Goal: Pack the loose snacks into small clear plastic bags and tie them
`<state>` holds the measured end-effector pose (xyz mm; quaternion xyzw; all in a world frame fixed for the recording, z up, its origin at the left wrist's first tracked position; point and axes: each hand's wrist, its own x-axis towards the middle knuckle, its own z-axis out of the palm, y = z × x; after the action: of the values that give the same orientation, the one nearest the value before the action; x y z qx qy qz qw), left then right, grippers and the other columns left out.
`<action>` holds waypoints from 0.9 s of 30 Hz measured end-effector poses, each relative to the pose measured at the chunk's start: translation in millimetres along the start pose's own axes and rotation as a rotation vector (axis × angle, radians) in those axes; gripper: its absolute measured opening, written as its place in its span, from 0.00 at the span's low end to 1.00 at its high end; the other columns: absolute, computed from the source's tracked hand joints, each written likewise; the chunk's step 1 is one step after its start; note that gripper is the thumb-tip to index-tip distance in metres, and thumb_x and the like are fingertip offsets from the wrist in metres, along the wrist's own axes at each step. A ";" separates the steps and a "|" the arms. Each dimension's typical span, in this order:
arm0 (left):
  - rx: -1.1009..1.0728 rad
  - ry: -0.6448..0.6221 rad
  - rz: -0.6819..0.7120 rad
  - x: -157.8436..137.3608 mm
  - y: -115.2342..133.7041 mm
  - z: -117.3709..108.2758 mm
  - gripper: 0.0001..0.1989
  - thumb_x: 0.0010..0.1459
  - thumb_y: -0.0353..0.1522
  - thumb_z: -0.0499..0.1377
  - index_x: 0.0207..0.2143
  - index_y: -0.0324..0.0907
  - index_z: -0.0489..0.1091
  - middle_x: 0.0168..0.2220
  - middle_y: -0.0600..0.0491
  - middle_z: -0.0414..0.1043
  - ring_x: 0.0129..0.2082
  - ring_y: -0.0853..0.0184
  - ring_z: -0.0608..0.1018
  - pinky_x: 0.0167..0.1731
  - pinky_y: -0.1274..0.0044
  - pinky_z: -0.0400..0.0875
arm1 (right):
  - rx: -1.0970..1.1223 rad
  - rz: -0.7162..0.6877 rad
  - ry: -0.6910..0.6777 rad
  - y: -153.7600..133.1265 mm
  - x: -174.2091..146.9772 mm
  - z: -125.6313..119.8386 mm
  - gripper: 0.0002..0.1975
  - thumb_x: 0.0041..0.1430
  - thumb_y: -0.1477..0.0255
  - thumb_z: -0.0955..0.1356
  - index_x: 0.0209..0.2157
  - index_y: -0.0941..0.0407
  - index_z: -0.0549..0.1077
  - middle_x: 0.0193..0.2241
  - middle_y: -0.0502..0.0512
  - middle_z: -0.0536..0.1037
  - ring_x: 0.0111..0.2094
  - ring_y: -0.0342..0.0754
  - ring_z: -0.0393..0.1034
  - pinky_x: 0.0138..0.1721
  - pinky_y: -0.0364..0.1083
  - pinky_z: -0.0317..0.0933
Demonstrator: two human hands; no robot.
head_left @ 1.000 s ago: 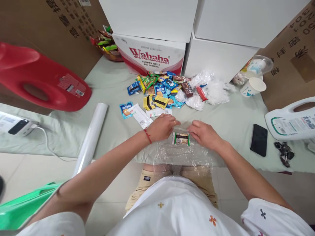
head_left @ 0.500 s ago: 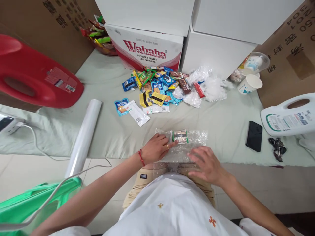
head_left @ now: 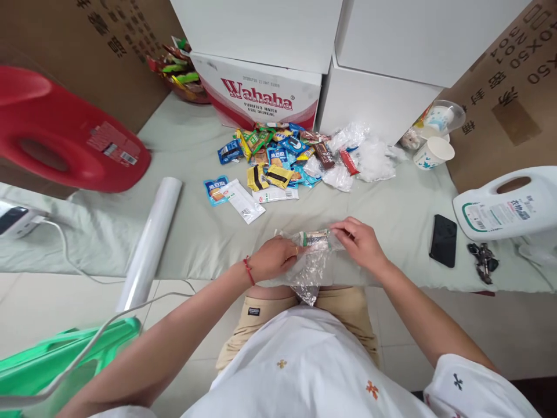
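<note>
Head view, hands: the left hand is closed on one end of a small green-edged snack packet and on the clear plastic film gathered about it; the right hand is pinched on the other end of the packet and film.
Head view, packet: it is held between the two hands, just above the near edge of the pale green sheet; it is lying roughly level.
Head view, film: it is bunched under the packet; a crumpled tail is hung down over the edge towards the lap; whether the packet is fully wrapped cannot be told.
Head view, farther back: a pile of snack packets is spread before a Wahaha water carton; crumpled clear wrappers are seen just beside the pile.
Head view, left side: a roll of clear film is laid across the sheet's edge; a red jug is laid on its side beyond it.
Head view, right side: a black phone, a bunch of keys, a white detergent jug and a paper cup are seen, well apart from the hands.
</note>
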<state>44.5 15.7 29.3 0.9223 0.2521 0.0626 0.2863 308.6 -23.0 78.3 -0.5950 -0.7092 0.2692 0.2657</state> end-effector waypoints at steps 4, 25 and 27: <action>-0.186 0.017 -0.074 0.4 -3.1 -6.8 0.23 0.63 0.27 0.48 0.53 0.48 0.77 0.30 0.54 0.78 0.30 0.66 0.77 0.34 0.76 0.66 | -0.077 0.130 -0.077 15.9 33.0 18.4 0.09 0.64 0.71 0.66 0.37 0.54 0.80 0.33 0.52 0.80 0.34 0.46 0.73 0.38 0.43 0.63; 0.105 0.709 -0.800 -7.1 -9.3 27.6 0.11 0.63 0.39 0.56 0.31 0.45 0.73 0.25 0.50 0.72 0.35 0.55 0.74 0.39 0.64 0.66 | 0.028 0.226 -0.260 51.4 38.4 13.1 0.10 0.58 0.67 0.67 0.37 0.56 0.79 0.29 0.50 0.80 0.30 0.45 0.71 0.34 0.42 0.61; 0.172 0.723 -0.796 -12.2 -17.7 27.5 0.08 0.60 0.38 0.59 0.37 0.44 0.73 0.30 0.48 0.73 0.39 0.52 0.73 0.40 0.62 0.66 | 0.032 0.212 -0.263 60.0 36.4 2.6 0.12 0.57 0.66 0.69 0.40 0.56 0.79 0.31 0.50 0.79 0.31 0.46 0.71 0.35 0.43 0.62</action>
<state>33.5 8.6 -3.0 0.6951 0.6685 0.2419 0.1065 343.3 21.6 36.6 -0.6219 -0.6667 0.3823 0.1501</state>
